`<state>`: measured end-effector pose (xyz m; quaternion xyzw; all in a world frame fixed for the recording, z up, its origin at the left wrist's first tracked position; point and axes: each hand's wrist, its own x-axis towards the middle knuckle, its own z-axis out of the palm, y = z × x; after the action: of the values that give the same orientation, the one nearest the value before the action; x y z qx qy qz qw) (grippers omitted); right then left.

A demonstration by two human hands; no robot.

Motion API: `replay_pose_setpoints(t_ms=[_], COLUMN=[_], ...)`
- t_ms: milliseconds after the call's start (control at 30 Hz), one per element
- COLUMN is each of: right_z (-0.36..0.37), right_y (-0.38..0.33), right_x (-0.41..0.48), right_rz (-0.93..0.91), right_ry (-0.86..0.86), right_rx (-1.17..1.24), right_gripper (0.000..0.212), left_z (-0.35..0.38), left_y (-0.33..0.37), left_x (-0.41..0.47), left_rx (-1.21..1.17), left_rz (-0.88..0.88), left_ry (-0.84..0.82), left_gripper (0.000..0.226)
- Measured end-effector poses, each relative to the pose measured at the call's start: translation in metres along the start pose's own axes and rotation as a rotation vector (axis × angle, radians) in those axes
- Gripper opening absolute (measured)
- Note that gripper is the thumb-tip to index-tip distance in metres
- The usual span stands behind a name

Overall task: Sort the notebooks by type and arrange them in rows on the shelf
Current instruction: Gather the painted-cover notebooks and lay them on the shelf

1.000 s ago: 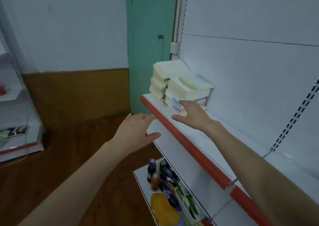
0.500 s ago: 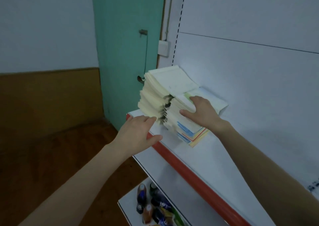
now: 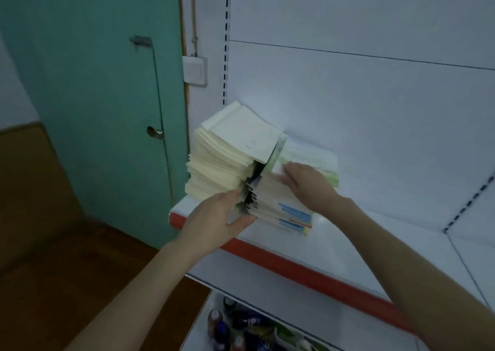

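Two stacks of notebooks stand side by side at the left end of a white shelf (image 3: 348, 233) with a red front lip. The left stack (image 3: 222, 160) is plain cream. The right stack (image 3: 292, 208) has coloured covers with blue and green print. My right hand (image 3: 308, 183) lies on top of the coloured stack, fingers curled at its top cover. My left hand (image 3: 217, 216) touches the front of the stacks where they meet, fingers reaching into the gap, thumb under the coloured stack's near corner.
A green door (image 3: 107, 96) and a wall switch (image 3: 195, 69) are left of the shelf unit. Below, a lower shelf (image 3: 241, 324) holds several bottles and packets. To the right of the stacks, bare shelf surface runs along the white back panel.
Both hands have moved forward to the stacks. My left hand went from the shelf's front lip to the gap between the stacks; my right hand slid up onto the coloured stack's top.
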<state>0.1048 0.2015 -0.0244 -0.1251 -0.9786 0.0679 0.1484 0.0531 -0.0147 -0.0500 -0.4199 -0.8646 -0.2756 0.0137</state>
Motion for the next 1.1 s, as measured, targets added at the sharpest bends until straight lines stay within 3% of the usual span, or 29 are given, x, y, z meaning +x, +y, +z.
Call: replay_pose_setpoints(t_ms=[100,200,300,367,467,533,700,833,933,1000,1100], right_z=[-0.004,-0.013,-0.009,0.001,0.009,-0.001,-0.028,-0.015,0.002,0.011,0.01], right_y=[-0.019,-0.047,-0.079,-0.095,-0.101,-0.095,-0.051,-0.018,-0.004,-0.001,0.0], right_x=[-0.027,-0.06,-0.096,-0.115,-0.132,-0.129,-0.08,-0.025,0.0,0.001,-0.009], right_rz=[0.11,0.222,0.096,-0.031,-0.17,-0.13,0.137,0.258,0.252,0.2,0.178], right_ry=[0.129,0.302,0.32,0.237,0.08,0.057,0.245,0.01,-0.088,-0.034,0.072], right_rx=[0.16,0.365,0.358,0.311,0.234,0.308,0.308,0.043,-0.087,-0.099,-0.108], right_gripper=[0.034,0.034,0.04,0.052,0.057,0.056,0.038,0.051,0.044,0.032,0.032], left_z=[-0.004,-0.004,-0.002,0.003,0.01,0.009,-0.004,-0.019,-0.028,-0.031,-0.034], left_y=[-0.008,-0.004,0.011,0.018,0.017,0.013,-0.002,-0.015,-0.022,-0.025,-0.026], left_x=[0.009,0.025,0.04,0.044,0.038,0.03,0.015,0.003,-0.005,-0.01,-0.015], left_rx=[-0.366,-0.797,-1.309,-1.484,-1.523,-1.516,-1.441,-1.381,-1.399,-1.389,-1.391], left_rz=[-0.014,-0.166,-0.385,-0.417,-0.566,-0.601,-0.616,-0.636,-0.63,-0.608,-0.607], left_ry=[0.015,0.038,-0.206,-0.387,-0.528,-0.568,-0.384,-0.243,-0.186,-0.158,-0.148], left_gripper=[0.054,0.034,0.044,0.053,0.047,0.039,0.017,0.01,0.013,0.021,0.03])
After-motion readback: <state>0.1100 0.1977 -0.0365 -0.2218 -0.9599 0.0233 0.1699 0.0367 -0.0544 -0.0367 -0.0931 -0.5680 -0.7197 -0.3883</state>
